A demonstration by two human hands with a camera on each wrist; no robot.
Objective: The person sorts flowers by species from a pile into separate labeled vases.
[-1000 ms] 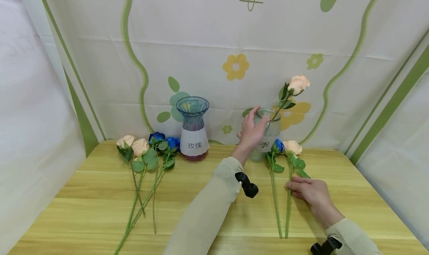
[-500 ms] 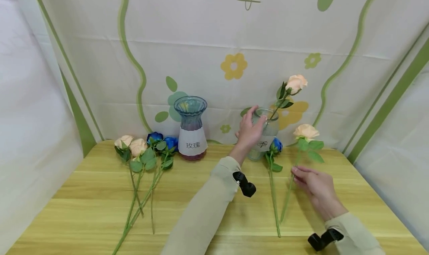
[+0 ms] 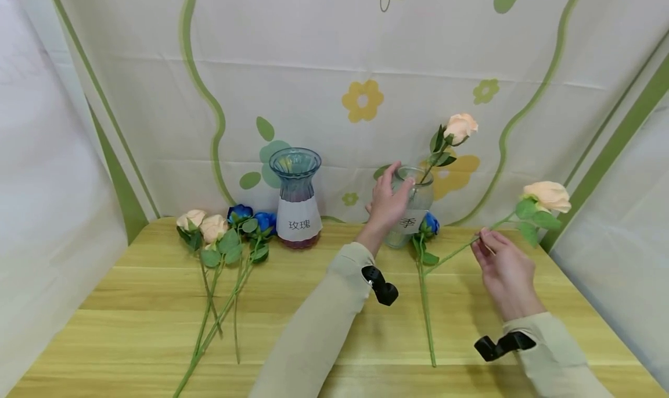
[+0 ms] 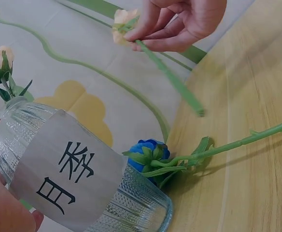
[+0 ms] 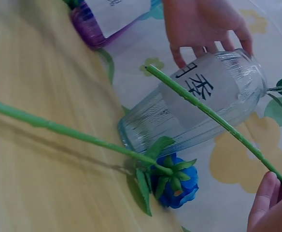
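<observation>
My right hand (image 3: 507, 273) pinches the green stem of a peach rose (image 3: 547, 196), raised off the table and slanting up to the right. In the right wrist view its stem (image 5: 218, 118) crosses in front of the clear glass vase (image 5: 179, 113). My left hand (image 3: 389, 209) holds that vase near its mouth, thumb and fingers on either side. Another peach rose (image 3: 460, 128) stands in the vase, leaning right. On the table at the vase's foot lies a blue rose (image 3: 430, 224), its stem pointing toward me. The vase's paper label (image 4: 73, 169) bears dark characters.
A blue-and-purple glass vase (image 3: 297, 183) with a white label stands to the left. Beside it lie peach roses (image 3: 213, 228) and blue roses (image 3: 265, 223), stems crossed on the wooden table (image 3: 130, 316). A printed cloth backdrop (image 3: 292, 90) rises behind.
My right hand has lifted the peach rose from beside the blue rose and moved it up and right, tilting its bloom rightward. The left hand has stayed on the vase.
</observation>
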